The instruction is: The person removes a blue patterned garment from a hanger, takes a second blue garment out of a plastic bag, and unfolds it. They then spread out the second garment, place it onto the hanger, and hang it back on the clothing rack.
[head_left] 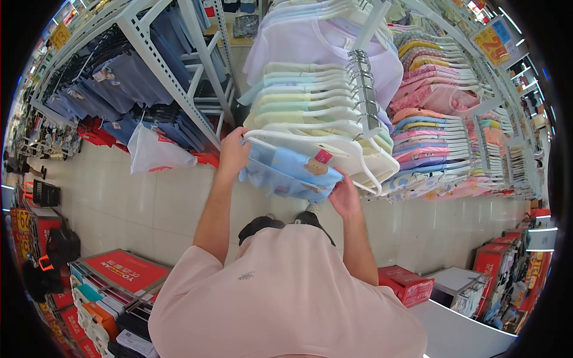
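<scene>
A light blue children's garment [292, 170] with a brown bear print and a red tag is stretched between my hands. My left hand [234, 152] is closed at its left end, beside the tip of a white hanger [298, 139]. At the lower right edge, my right hand [345, 197] pinches the fabric between thumb and fingers. The hanger's left arm runs along the garment's top, and its right arm sticks out bare. Just behind hang several pale yellow, green and lilac shirts [304, 107] on a notched metal display arm [365, 89].
Pink and patterned clothes [430, 140] fill the rack on the right. Blue jeans [128, 77] hang at left behind a white metal frame [173, 77], with a white plastic bag [158, 152] near them. Red boxes [406, 285] and a red-topped display [126, 268] stand near my body.
</scene>
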Motion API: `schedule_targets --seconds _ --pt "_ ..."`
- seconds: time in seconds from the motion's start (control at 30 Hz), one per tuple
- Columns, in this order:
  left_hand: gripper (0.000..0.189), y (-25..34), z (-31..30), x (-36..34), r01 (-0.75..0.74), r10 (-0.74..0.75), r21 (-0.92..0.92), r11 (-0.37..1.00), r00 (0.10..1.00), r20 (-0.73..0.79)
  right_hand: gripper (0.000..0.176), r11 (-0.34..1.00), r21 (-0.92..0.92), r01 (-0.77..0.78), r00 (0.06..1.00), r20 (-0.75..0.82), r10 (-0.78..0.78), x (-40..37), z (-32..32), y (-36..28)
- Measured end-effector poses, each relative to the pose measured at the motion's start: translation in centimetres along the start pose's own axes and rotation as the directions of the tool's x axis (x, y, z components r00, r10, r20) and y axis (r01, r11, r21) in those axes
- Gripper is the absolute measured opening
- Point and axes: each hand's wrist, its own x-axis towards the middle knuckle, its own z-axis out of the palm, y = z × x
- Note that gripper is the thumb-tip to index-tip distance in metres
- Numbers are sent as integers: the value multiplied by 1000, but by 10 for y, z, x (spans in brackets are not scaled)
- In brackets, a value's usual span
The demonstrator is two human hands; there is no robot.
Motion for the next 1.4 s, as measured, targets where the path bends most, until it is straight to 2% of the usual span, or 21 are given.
schedule_targets --seconds 0.1,0.2,0.23,0.3,0.4,0.6,0.7,0.8,0.9,1.0,1.1,1.3,1.4 --pt "28 -4 0 2 -22 32 119 993 996 -87 47 996 -87 -2 997 -83 -5 5 1 1" --pt "27 2 -8 6 186 -186 43 982 982 7 43 993 -121 -11 993 -120 -4 9 4 1" --pt "25 -8 -3 10 215 -211 -155 964 977 44 42 994 -109 -20 990 -142 5 8 6 2" --pt "23 -25 4 16 267 -236 -521 811 963 128 42 995 -97 -23 987 -159 8 9 7 3" --pt "21 -26 -5 20 436 -364 -562 703 899 242 41 996 -93 -12 990 -138 -1 11 7 5" --pt "19 -24 -15 27 332 -299 -433 838 943 145 39 996 -90 -1 997 -75 -6 16 7 6" --pt "19 -20 -25 34 353 -298 -378 856 934 196 36 997 -79 15 999 -41 -18 18 1 7" --pt "21 -13 -26 38 268 -242 -215 939 960 140 32 996 -76 36 998 -58 -41 20 0 8" --pt "21 32 -36 24 40 -43 96 995 998 34 28 995 -80 63 993 -92 -70 17 12 7" --pt "21 37 -33 21 19 -14 124 992 999 -45 28 995 -60 82 993 -79 -87 13 9 4" --pt "21 30 -36 18 81 -85 109 991 996 28 28 994 -39 101 993 -52 -103 14 4 2" --pt "20 -9 -35 10 107 -115 79 991 987 115 29 995 -35 94 995 -29 -95 8 7 1" --pt "21 -26 -31 6 133 -105 -193 972 983 148 31 994 -66 87 996 -27 -89 9 1 1"
